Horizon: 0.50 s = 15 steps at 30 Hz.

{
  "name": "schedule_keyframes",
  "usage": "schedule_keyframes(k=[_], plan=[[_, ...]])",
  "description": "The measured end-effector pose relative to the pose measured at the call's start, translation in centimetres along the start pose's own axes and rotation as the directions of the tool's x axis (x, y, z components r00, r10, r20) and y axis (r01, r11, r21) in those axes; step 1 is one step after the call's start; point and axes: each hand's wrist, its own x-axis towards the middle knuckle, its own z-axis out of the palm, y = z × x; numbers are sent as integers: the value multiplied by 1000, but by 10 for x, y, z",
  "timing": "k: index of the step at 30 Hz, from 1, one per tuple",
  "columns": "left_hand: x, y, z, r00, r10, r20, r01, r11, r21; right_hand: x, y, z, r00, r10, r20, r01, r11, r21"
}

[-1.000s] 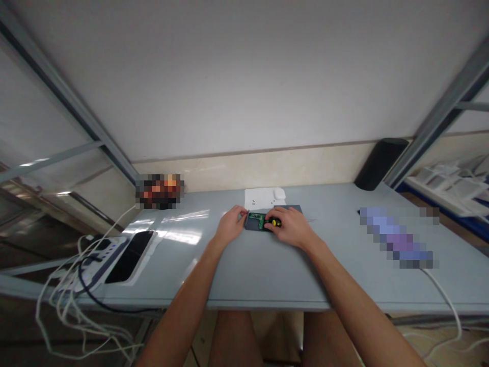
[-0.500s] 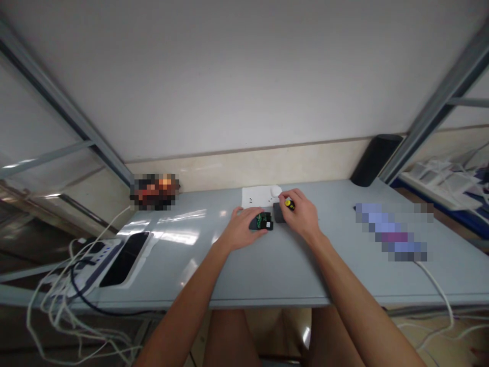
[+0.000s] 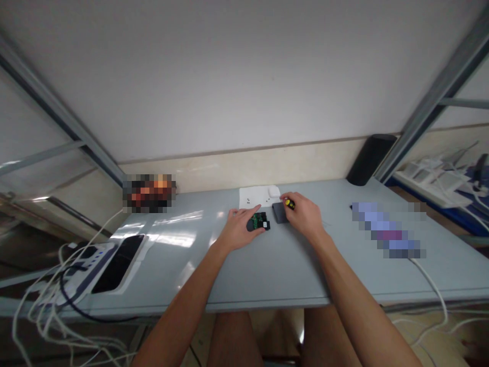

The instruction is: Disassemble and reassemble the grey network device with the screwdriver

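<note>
My left hand (image 3: 240, 228) is around a small black device with a green circuit board (image 3: 260, 221), which lies on the table. The thumb is at its near edge and the index finger is stretched along the far side. In my right hand (image 3: 303, 213) is a screwdriver (image 3: 290, 204), its yellow-and-black handle end showing between the fingers; the shaft and tip are hidden. Beneath that hand sits a dark grey box (image 3: 279, 214), partly covered by the fingers. Behind both hands lies a white sheet (image 3: 256, 194) with several tiny dark pieces, perhaps screws, and a rounded white case (image 3: 274, 191).
The grey table (image 3: 267, 275) meets a wall behind. A black cylinder (image 3: 369, 159) leans at the back right. To the left lie a phone-like black slab (image 3: 118, 264), a power strip (image 3: 89, 272) and tangled white cables (image 3: 49, 316). Blurred objects stand on both sides.
My left index finger has lifted and straightened away from the device's far edge. My right hand has shifted slightly, leaving more of the grey box visible. The view has turned a little.
</note>
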Motion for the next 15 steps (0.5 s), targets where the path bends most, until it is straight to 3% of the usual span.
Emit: schedule_keyframes(k=[3, 6, 10, 15], plan=[[1, -1, 2, 1000, -4, 5, 4, 1000, -18, 0, -17, -13, 967, -13, -255, 67, 976, 207], [2, -3, 3, 1000, 2, -4, -3, 999, -43, 11, -32, -26, 915, -22, -402, 147, 948, 283], [2, -1, 1, 1000, -18, 8, 18, 998, -59, 34, -35, -27, 933, 47, -357, 69, 950, 305], [2, 2, -1, 999, -38, -3, 38, 997, -67, 38, -17, 3, 945, 150, -292, -31, 927, 374]])
